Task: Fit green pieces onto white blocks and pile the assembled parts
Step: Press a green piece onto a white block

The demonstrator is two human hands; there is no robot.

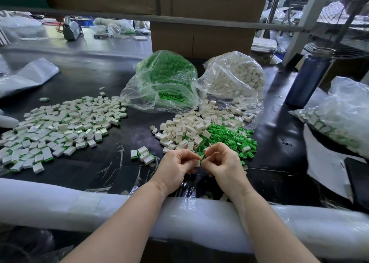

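From here I see my left hand [176, 165] and right hand [221, 163] curled toward each other low over the dark surface [95, 83], fingertips nearly meeting. A sliver of white block [198, 163] and a fleck of green piece [200, 155] show between the fingers, but the knuckles hide most of both, so I cannot tell which hand pinches which, or whether the two are already joined. Just beyond the right hand lies the loose green heap [229, 137], with the loose white blocks [183, 127] beyond the left hand. A few assembled parts [142, 155] sit just left of the left hand, and the big assembled pile [60, 127] spreads farther left, its edge cut off by the frame. Far beyond both hands, two clear bags hold green stock [165, 79] and white stock [235, 77]; crinkled plastic blurs the contents.
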